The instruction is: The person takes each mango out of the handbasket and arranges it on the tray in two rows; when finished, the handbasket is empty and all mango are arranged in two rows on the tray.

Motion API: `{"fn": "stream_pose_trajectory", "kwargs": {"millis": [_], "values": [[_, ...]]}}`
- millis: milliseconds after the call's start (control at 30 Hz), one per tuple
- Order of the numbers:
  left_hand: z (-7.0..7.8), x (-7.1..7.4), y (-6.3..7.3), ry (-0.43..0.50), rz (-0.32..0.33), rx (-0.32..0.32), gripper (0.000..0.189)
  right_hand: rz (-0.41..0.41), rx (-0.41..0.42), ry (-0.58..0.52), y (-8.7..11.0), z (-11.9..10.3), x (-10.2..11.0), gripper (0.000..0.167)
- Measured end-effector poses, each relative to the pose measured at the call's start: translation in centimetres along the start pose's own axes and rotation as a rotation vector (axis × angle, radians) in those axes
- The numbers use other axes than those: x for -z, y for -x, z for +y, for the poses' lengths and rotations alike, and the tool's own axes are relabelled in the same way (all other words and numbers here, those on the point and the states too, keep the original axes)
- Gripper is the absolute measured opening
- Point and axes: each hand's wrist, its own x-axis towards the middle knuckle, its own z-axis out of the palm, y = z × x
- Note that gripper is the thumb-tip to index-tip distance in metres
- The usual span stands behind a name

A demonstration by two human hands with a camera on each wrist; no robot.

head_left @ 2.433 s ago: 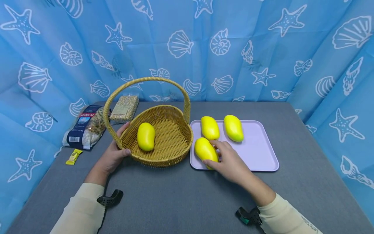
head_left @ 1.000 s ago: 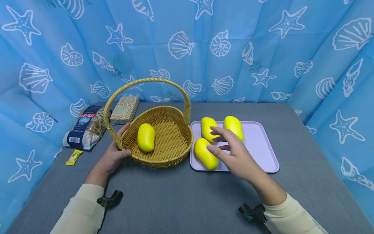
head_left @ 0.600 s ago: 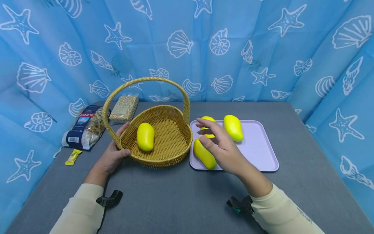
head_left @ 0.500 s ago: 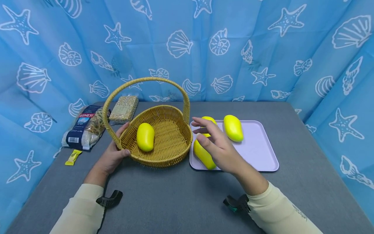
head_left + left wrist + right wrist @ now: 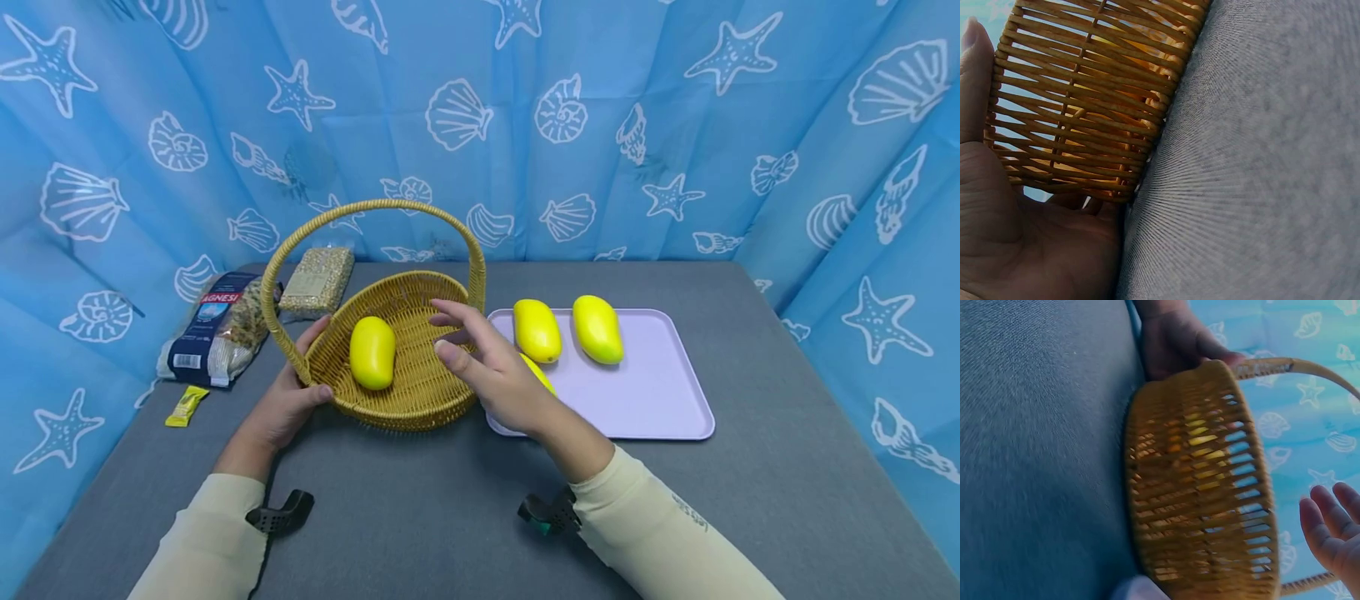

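Note:
A wicker basket (image 5: pixel 397 414) with a tall hoop handle stands on the table, one yellow mango (image 5: pixel 372 352) inside it. My left hand (image 5: pixel 285 404) grips its left side, thumb over the rim; the left wrist view shows the palm against the wicker weave (image 5: pixel 1085 106). Above the basket's right edge, my right hand (image 5: pixel 495 367) hovers with fingers loosely spread, holding nothing. In the right wrist view its fingers (image 5: pixel 1322 525) are apart from the basket. On the lilac tray (image 5: pixel 645 392) lie two mangoes at the back and a third mango (image 5: pixel 538 375), mostly hidden behind my right hand.
At the left are an Agnesi pasta bag (image 5: pixel 213 329), a clear packet of grains (image 5: pixel 318 279) and a small yellow wrapped sweet (image 5: pixel 186 406). A blue shell-print curtain (image 5: pixel 525 183) hangs behind and beside the grey table (image 5: pixel 420 517).
My right hand has let go of the tray's front mango, lifted off it and moved left to the basket, holding nothing. My left hand stays on the basket; the mangoes have barely shifted.

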Motion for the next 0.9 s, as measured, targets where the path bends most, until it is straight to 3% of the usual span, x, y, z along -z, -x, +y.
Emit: {"fn": "stream_pose_trajectory", "kwargs": {"millis": [200, 533, 900], "values": [[0.0, 0.1, 0.1, -0.001, 0.003, 0.004, 0.098, -0.026, -0.072, 0.051, -1.8, 0.9, -1.9, 0.076], [0.0, 0.1, 0.2, 0.006, 0.005, 0.009, 0.096, -0.045, -0.122, 0.158, -4.9, 2.7, -4.1, 0.080], [-0.1, 0.2, 0.1, -0.005, 0.000, 0.006, 0.096, -0.065, -0.272, 0.291, -7.9, 4.5, -5.6, 0.092]]}}
